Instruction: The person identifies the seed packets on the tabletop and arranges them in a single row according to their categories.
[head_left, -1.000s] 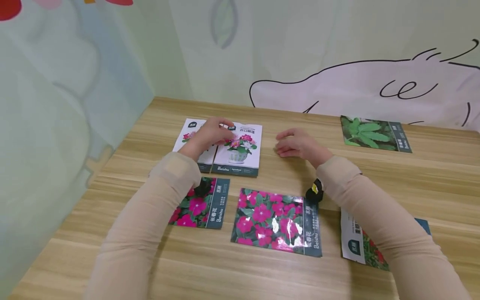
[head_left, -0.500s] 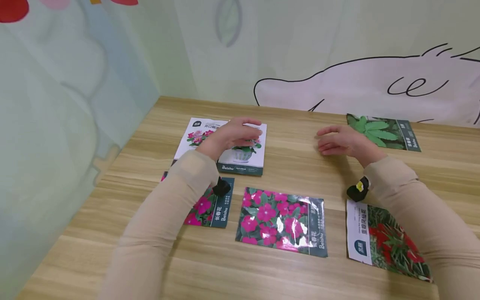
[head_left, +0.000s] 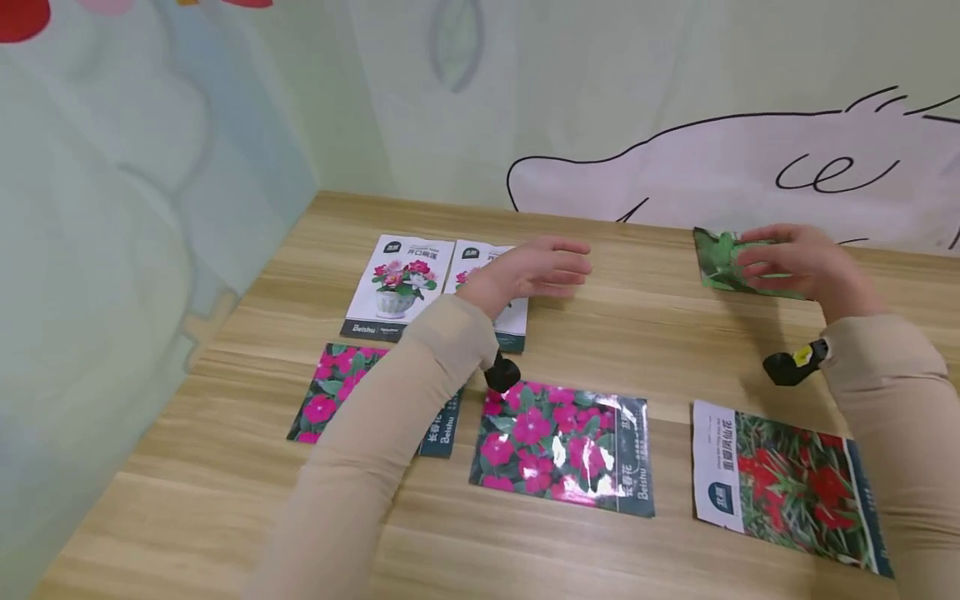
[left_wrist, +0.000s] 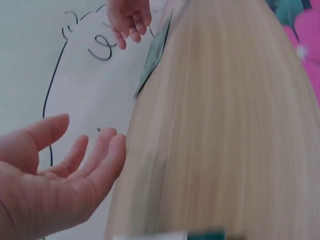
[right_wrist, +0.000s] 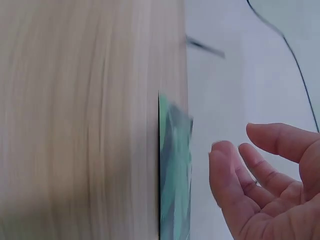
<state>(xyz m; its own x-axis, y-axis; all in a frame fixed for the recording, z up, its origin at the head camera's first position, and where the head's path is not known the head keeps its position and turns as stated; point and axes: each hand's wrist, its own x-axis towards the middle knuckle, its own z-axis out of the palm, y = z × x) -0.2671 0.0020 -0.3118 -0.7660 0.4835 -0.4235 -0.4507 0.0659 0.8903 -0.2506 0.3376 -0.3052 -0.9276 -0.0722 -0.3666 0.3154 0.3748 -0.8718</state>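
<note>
1. Head view: left hand over the far side of the table, partly covering the right white packet. Fingers loosely extended, slightly apart, clamped on nothing. Left white packet lies just beside it, potted flowers printed on both.
2. Same view: right hand in front of the green-leaf packet, hiding much of it. Packet lies flat at the back of the table, near the wall. Fingers relaxed, a bit apart. Nearer row: left pink-flower packet, partly under the sleeve in view; middle pink-flower packet, glossy; red-flower packet at right, edge overlapped by the other sleeve.
3. Left wrist view: left hand low at left, palm showing, fingers slightly bent and apart. Right hand at top, fingers hanging, near the green-leaf packet, seen almost edge-on.
4. Right wrist view: right hand at lower right, fingers bent a little, spread. Green-leaf packet near the fingertips, visible gap between; blurry.
</note>
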